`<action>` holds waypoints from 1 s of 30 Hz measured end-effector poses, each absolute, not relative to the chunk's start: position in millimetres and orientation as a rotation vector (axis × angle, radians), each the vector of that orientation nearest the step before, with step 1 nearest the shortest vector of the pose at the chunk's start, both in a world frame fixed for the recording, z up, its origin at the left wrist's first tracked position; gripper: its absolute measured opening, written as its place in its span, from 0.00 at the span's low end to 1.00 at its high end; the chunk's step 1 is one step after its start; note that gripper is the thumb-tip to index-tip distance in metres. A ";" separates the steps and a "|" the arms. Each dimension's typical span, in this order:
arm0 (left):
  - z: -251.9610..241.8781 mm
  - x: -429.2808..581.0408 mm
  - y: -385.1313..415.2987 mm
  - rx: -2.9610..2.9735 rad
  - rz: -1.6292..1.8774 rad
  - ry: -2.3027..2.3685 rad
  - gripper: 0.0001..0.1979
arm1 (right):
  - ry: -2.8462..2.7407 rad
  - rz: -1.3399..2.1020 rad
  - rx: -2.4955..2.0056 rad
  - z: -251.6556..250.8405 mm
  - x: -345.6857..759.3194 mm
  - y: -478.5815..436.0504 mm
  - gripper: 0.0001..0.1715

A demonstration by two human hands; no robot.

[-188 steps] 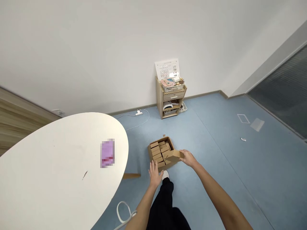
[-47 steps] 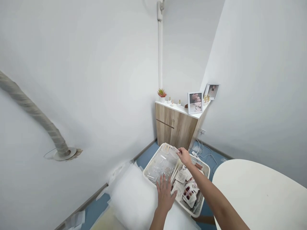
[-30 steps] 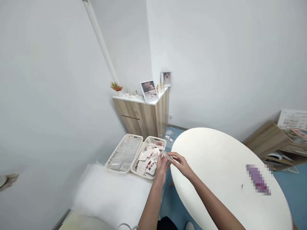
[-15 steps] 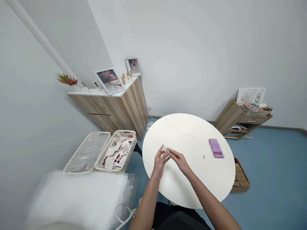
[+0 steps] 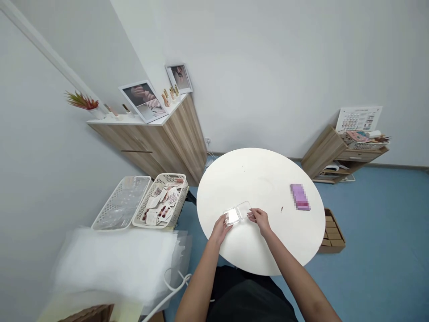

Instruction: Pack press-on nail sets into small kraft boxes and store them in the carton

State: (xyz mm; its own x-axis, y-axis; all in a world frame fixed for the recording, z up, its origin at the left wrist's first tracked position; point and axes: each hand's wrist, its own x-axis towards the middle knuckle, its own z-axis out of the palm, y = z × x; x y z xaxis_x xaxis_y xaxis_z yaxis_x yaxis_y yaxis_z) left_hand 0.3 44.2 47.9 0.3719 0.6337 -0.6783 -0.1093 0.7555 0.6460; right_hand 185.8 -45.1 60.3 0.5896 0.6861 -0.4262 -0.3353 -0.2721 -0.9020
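A small clear plastic case [image 5: 232, 216] lies unfolded just over the near-left part of the round white table [image 5: 261, 179]. A bright white square shows in its left half; I cannot tell if this is glare or an insert. My left hand [image 5: 219, 229] is closed on the left edge of that half. The see-through lid [image 5: 244, 209] is folded out to the right, and my right hand [image 5: 261, 219] pinches its right edge between thumb and fingers. Whether the case touches the tabletop is unclear.
A blurred purple item [image 5: 300, 197] and a tiny dark bit [image 5: 282, 209] lie on the table's right. Left stand a basket of small cards [image 5: 183, 197], a basket of clear plastic pieces [image 5: 115, 197] and white sheets [image 5: 117, 259]. A carton [image 5: 340, 246] sits on the floor.
The clear case was closed between both hands and is now opened flat. My right hand has moved right with the lid, and the view has shifted slightly.
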 end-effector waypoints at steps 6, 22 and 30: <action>23.9 -17.3 36.8 0.589 0.511 1.233 0.21 | -0.305 1.044 -1.724 10.1 178.4 -53.6 0.17; 97.4 -172.3 108.3 1.539 1.130 1.541 0.15 | -1.377 0.487 -1.837 67.5 68.0 100.7 0.20; 74.6 -241.8 138.3 2.107 0.632 1.655 0.31 | -1.985 0.366 -1.776 98.4 -41.5 181.0 0.26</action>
